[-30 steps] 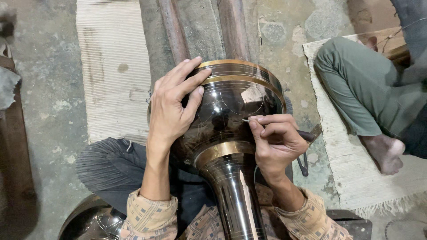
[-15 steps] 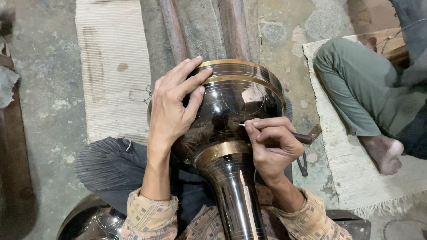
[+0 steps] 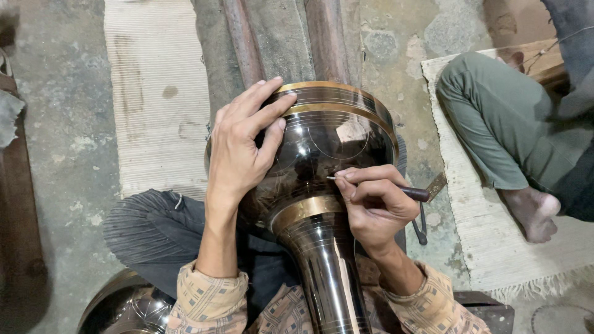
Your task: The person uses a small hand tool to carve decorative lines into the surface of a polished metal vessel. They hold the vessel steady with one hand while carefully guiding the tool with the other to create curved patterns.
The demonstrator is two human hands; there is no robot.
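A large dark polished metal vessel (image 3: 328,142) with brass bands and a long neck lies across my lap, with thin curved lines scratched on its round body. My left hand (image 3: 241,148) rests flat on the body's left side, fingers spread up to the brass rim. My right hand (image 3: 374,204) pinches a thin engraving tool (image 3: 408,192) like a pen. Its fine tip touches the dark surface just above the brass collar (image 3: 306,210).
A seated person's green-trousered leg and bare foot (image 3: 535,213) lie on a pale mat (image 3: 495,247) at right. Another woven mat (image 3: 154,93) sits at upper left on the concrete floor. A second dark metal piece (image 3: 124,306) shows at bottom left.
My right hand has shifted slightly along the vessel's surface with the tool tip; my left hand has stayed in place on the body.
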